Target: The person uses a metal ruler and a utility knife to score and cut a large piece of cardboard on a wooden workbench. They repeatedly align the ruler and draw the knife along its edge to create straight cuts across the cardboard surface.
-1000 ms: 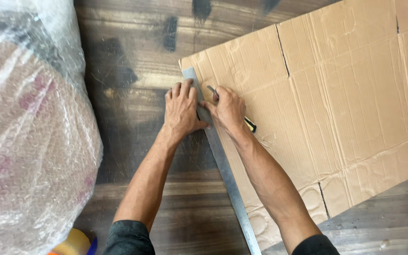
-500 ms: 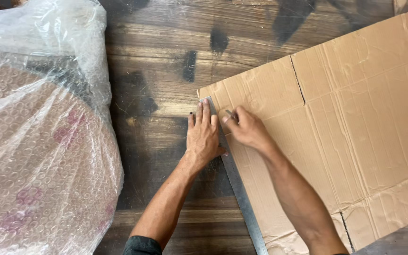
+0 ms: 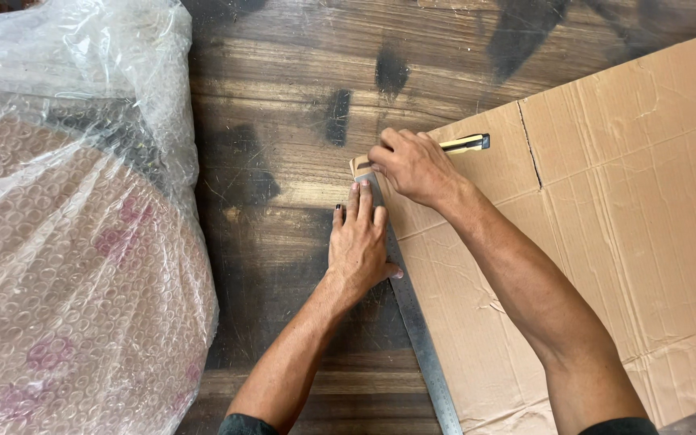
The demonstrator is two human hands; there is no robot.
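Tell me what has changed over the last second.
The right hand, gripping the knife, has moved up to the cardboard's top corner, apart from the left hand. The left hand still presses flat on the ruler. Ruler, cardboard and the bubble-wrapped bundle lie as before on the wooden floor.

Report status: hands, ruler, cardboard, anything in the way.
Left hand flat on ruler. Right hand grips knife at top corner of cardboard. Bubble-wrapped bundle off to the left, apart.
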